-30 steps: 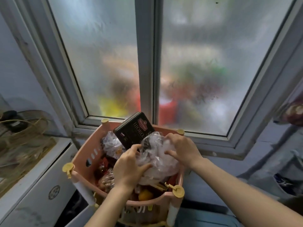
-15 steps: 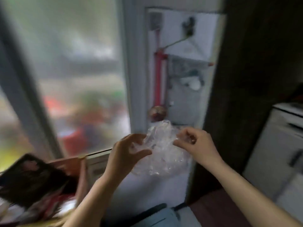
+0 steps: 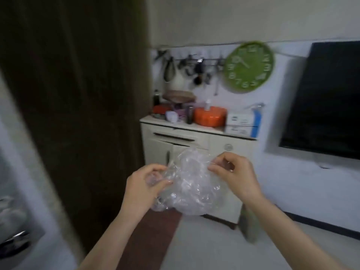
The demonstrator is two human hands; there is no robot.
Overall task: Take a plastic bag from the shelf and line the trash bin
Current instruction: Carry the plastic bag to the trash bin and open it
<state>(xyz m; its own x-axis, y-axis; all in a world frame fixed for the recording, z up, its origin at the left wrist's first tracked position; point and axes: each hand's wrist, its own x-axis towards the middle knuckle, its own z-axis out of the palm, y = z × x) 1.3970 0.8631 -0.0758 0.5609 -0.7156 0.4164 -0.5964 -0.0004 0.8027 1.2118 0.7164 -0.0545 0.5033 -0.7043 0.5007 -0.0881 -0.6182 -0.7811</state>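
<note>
Both hands hold a crumpled clear plastic bag (image 3: 191,184) out in front of the chest, no trash bin in sight.

Head view: the left hand (image 3: 144,185) pinches one wad of film between thumb and fingers; the right hand (image 3: 236,176) pinches the opposite edge, so the bag hangs bunched between them. Beyond the knuckles stands a white cabinet (image 3: 196,145), and a green clock (image 3: 249,66) hangs above it. The film looks feather-light, limp and a little slick, and probably clings to itself; the mouth's rim, not yet visible, seems the place to grip.
</note>
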